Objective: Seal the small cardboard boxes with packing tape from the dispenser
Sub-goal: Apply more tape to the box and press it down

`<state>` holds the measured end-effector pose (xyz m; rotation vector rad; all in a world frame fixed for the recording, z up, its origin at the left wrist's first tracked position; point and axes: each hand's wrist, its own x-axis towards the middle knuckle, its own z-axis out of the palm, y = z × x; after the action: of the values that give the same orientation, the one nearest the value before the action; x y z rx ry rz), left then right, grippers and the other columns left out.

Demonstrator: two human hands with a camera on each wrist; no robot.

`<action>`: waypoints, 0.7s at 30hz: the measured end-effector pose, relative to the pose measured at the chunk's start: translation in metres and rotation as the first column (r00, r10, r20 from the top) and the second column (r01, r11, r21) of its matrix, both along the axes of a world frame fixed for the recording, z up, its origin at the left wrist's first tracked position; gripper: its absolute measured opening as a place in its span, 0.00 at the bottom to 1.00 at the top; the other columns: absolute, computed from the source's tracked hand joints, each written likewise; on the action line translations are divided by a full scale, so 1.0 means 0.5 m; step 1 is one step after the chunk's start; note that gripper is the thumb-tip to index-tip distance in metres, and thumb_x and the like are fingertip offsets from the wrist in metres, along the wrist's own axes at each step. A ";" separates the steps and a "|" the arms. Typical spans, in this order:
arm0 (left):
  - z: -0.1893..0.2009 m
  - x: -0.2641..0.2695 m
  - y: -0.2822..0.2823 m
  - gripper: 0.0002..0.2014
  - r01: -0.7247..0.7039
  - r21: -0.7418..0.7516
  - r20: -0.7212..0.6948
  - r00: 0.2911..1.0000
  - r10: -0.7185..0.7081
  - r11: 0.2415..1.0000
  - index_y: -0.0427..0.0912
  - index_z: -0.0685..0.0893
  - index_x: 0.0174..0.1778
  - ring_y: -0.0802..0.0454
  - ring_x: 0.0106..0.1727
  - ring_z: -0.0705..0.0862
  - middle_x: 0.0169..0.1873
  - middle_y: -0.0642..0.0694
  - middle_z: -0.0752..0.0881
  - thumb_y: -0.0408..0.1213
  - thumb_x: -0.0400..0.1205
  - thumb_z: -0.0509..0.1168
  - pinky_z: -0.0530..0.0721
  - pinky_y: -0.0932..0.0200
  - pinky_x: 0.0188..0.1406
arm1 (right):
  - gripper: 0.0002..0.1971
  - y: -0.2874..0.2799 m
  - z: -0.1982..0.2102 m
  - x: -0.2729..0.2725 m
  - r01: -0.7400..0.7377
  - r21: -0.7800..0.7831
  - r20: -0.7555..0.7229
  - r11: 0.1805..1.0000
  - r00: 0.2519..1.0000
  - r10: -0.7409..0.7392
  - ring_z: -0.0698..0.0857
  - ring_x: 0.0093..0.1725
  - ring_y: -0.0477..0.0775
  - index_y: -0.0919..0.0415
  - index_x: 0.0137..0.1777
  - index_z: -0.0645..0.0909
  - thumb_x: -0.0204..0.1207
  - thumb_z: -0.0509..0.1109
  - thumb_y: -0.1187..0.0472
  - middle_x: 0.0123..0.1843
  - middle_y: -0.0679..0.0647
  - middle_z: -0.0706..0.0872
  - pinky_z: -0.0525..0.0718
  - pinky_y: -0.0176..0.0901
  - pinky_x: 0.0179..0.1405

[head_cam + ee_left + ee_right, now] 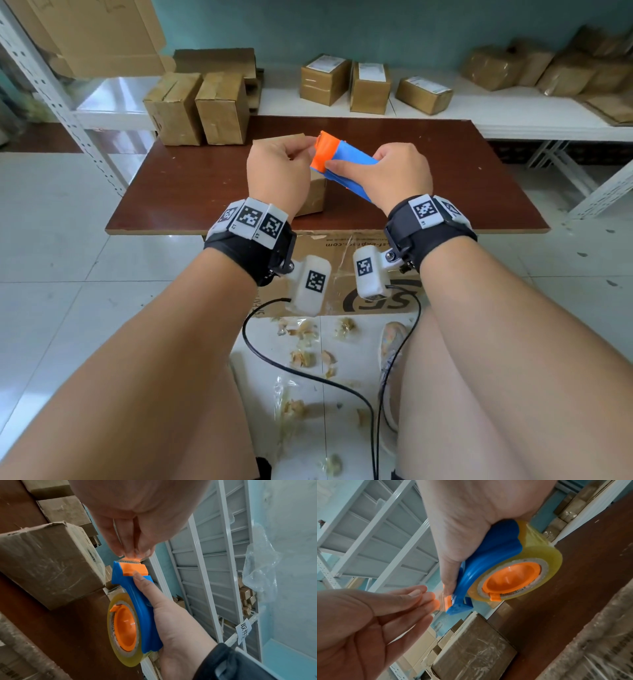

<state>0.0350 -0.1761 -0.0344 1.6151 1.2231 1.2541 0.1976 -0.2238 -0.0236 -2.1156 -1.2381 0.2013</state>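
Blue dispenser [349, 168] is gripped by the right hand [394, 178]; the left hand [277, 168] pinches the tape end at its cutter. Next it must pull tape toward the box [313, 193] near the bench's front edge.

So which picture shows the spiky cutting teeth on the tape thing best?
The left wrist view: the toothed blade faces the camera, sharp, just below the left hand's fingertips. In the head view the hands hide the teeth on the tape dispenser. The right wrist view shows that end blurred.
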 end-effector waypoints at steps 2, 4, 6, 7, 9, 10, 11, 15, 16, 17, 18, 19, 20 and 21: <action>0.001 0.003 0.003 0.10 -0.002 0.005 -0.013 1.000 0.002 1.000 0.49 0.98 0.58 0.53 0.54 0.92 0.52 0.52 0.96 0.36 0.87 0.71 0.89 0.57 0.59 | 0.40 0.006 -0.002 -0.004 0.017 0.011 0.000 1.000 1.000 -0.017 0.66 0.27 0.52 0.54 0.29 0.68 0.53 0.76 0.15 0.27 0.50 0.67 0.62 0.49 0.27; 0.002 0.008 0.005 0.11 -0.003 0.008 -0.033 0.999 0.003 1.000 0.50 0.98 0.57 0.55 0.48 0.91 0.50 0.52 0.96 0.35 0.87 0.70 0.87 0.62 0.52 | 0.40 0.009 -0.001 -0.005 0.022 0.009 0.001 1.000 1.000 -0.022 0.65 0.26 0.52 0.53 0.29 0.67 0.54 0.76 0.16 0.27 0.50 0.66 0.60 0.48 0.27; 0.003 0.012 0.006 0.11 -0.004 0.003 -0.044 0.999 0.004 1.000 0.50 0.98 0.56 0.55 0.46 0.91 0.49 0.52 0.96 0.35 0.87 0.70 0.89 0.60 0.51 | 0.40 0.011 0.000 -0.005 0.028 0.006 -0.004 1.000 1.000 -0.028 0.64 0.27 0.52 0.53 0.29 0.66 0.54 0.76 0.16 0.27 0.50 0.65 0.59 0.48 0.27; 0.005 0.013 0.006 0.11 -0.008 0.004 -0.047 0.999 0.009 1.000 0.50 0.98 0.56 0.55 0.46 0.91 0.48 0.52 0.96 0.35 0.87 0.70 0.89 0.59 0.52 | 0.40 0.012 0.001 -0.005 0.032 0.007 -0.006 0.999 0.999 -0.032 0.64 0.27 0.52 0.53 0.29 0.66 0.54 0.76 0.16 0.27 0.49 0.65 0.59 0.48 0.27; 0.007 0.018 0.007 0.09 -0.042 0.008 -0.032 0.999 0.042 0.999 0.49 0.98 0.55 0.59 0.47 0.91 0.46 0.54 0.95 0.38 0.86 0.72 0.90 0.60 0.53 | 0.40 0.012 0.001 -0.007 0.039 0.011 -0.013 0.999 0.999 -0.039 0.64 0.26 0.52 0.53 0.29 0.66 0.55 0.76 0.16 0.27 0.49 0.65 0.59 0.47 0.26; 0.009 0.020 0.006 0.08 -0.055 0.008 -0.009 0.998 0.055 0.998 0.48 0.97 0.55 0.62 0.47 0.92 0.44 0.55 0.95 0.41 0.84 0.75 0.90 0.63 0.52 | 0.39 0.013 0.002 -0.008 0.042 0.013 -0.020 0.999 0.999 -0.042 0.64 0.26 0.51 0.53 0.29 0.66 0.56 0.76 0.16 0.27 0.48 0.65 0.59 0.47 0.26; 0.010 0.022 0.004 0.11 -0.062 0.003 0.015 0.998 0.062 0.998 0.47 0.97 0.56 0.63 0.46 0.92 0.43 0.55 0.95 0.46 0.81 0.79 0.89 0.67 0.50 | 0.39 0.013 0.002 -0.010 0.044 0.014 -0.025 0.999 0.999 -0.043 0.64 0.26 0.51 0.53 0.29 0.67 0.57 0.75 0.17 0.27 0.48 0.65 0.60 0.46 0.26; 0.001 0.026 0.013 0.13 -0.081 -0.003 0.024 0.996 0.081 0.997 0.47 0.96 0.55 0.65 0.43 0.92 0.40 0.57 0.94 0.46 0.77 0.83 0.90 0.66 0.49 | 0.37 0.014 0.000 -0.015 0.045 0.022 -0.027 0.999 0.999 -0.045 0.68 0.26 0.52 0.54 0.31 0.69 0.61 0.76 0.19 0.27 0.48 0.68 0.62 0.46 0.25; 0.001 0.026 0.016 0.10 -0.098 -0.008 -0.001 0.995 0.098 0.995 0.48 0.96 0.54 0.66 0.42 0.91 0.39 0.58 0.93 0.42 0.79 0.81 0.90 0.65 0.49 | 0.37 0.013 0.000 -0.017 0.045 0.022 -0.035 0.999 0.998 -0.044 0.68 0.26 0.52 0.54 0.31 0.68 0.61 0.77 0.20 0.28 0.48 0.68 0.62 0.46 0.25; 0.002 0.025 0.017 0.07 -0.114 -0.008 -0.019 0.993 0.114 0.993 0.49 0.96 0.53 0.66 0.39 0.90 0.37 0.59 0.92 0.38 0.80 0.80 0.90 0.64 0.49 | 0.37 0.012 0.001 -0.018 0.047 0.024 -0.042 0.999 0.998 -0.046 0.67 0.26 0.52 0.54 0.31 0.67 0.61 0.78 0.20 0.28 0.48 0.67 0.62 0.46 0.26; 0.004 0.025 0.020 0.06 -0.124 -0.006 -0.030 0.992 0.124 0.992 0.50 0.96 0.52 0.65 0.37 0.89 0.36 0.59 0.91 0.36 0.81 0.78 0.90 0.65 0.48 | 0.38 0.011 0.002 -0.020 0.050 0.027 -0.047 0.998 0.998 -0.049 0.66 0.26 0.52 0.53 0.31 0.66 0.60 0.79 0.21 0.28 0.47 0.66 0.61 0.46 0.26; 0.007 0.023 0.021 0.06 -0.125 -0.001 -0.038 0.991 0.124 0.992 0.51 0.95 0.49 0.65 0.36 0.89 0.35 0.60 0.90 0.35 0.82 0.77 0.89 0.67 0.44 | 0.38 0.010 0.004 -0.022 0.052 0.032 -0.051 0.998 0.997 -0.050 0.66 0.26 0.52 0.53 0.31 0.65 0.60 0.79 0.21 0.28 0.47 0.65 0.60 0.46 0.26; 0.011 0.022 0.021 0.07 -0.122 0.010 -0.048 0.991 0.122 0.992 0.54 0.94 0.47 0.67 0.34 0.88 0.34 0.60 0.90 0.35 0.83 0.77 0.86 0.71 0.41 | 0.38 0.010 0.006 -0.024 0.052 0.038 -0.053 0.998 0.997 -0.050 0.66 0.26 0.51 0.53 0.31 0.65 0.61 0.79 0.21 0.28 0.47 0.65 0.60 0.46 0.26; 0.016 0.020 0.020 0.08 -0.119 0.023 -0.059 0.991 0.120 0.993 0.55 0.93 0.46 0.69 0.32 0.87 0.33 0.61 0.89 0.34 0.83 0.76 0.83 0.74 0.38 | 0.38 0.010 0.008 -0.026 0.052 0.043 -0.053 0.998 0.997 -0.050 0.65 0.26 0.51 0.53 0.31 0.65 0.61 0.78 0.20 0.28 0.47 0.65 0.60 0.46 0.25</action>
<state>0.0448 -0.1663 -0.0262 1.6244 1.3663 1.3031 0.1843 -0.2190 -0.0196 -2.0881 -1.1470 0.2033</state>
